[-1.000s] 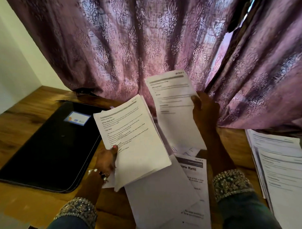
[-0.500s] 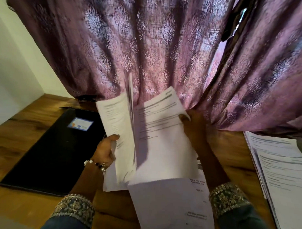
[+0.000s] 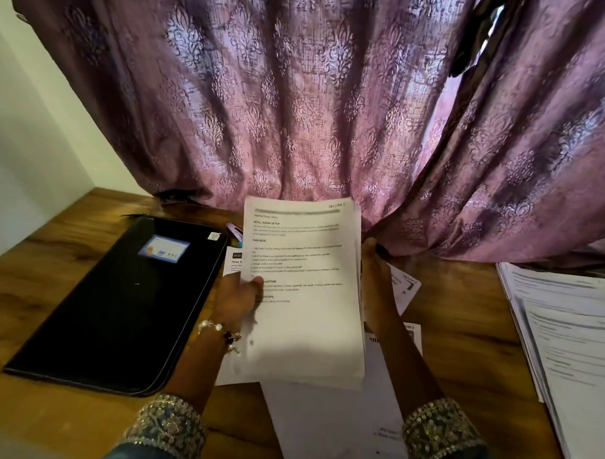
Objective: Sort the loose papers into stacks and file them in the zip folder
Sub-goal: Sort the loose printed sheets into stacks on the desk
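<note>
I hold a stack of printed white papers (image 3: 307, 315) above the middle of the wooden table (image 3: 462, 330). My left hand (image 3: 236, 302) grips its left edge, thumb on the top sheet. My right hand (image 3: 376, 278) lies flat along the stack's right edge with its fingers straight. The black zip folder (image 3: 118, 304) lies closed on the table to the left, a small label on its cover. Loose sheets (image 3: 335, 424) lie under and below the stack. A second pile of printed papers (image 3: 569, 340) lies at the right edge.
A purple patterned curtain (image 3: 307, 109) hangs down to the table's back edge, just behind the papers. A white wall (image 3: 23, 136) stands at the left. Bare wood shows between the middle sheets and the right pile.
The sheet held up in my right hand has come down onto the stack in my left hand. Both hands now hold one squared stack.
</note>
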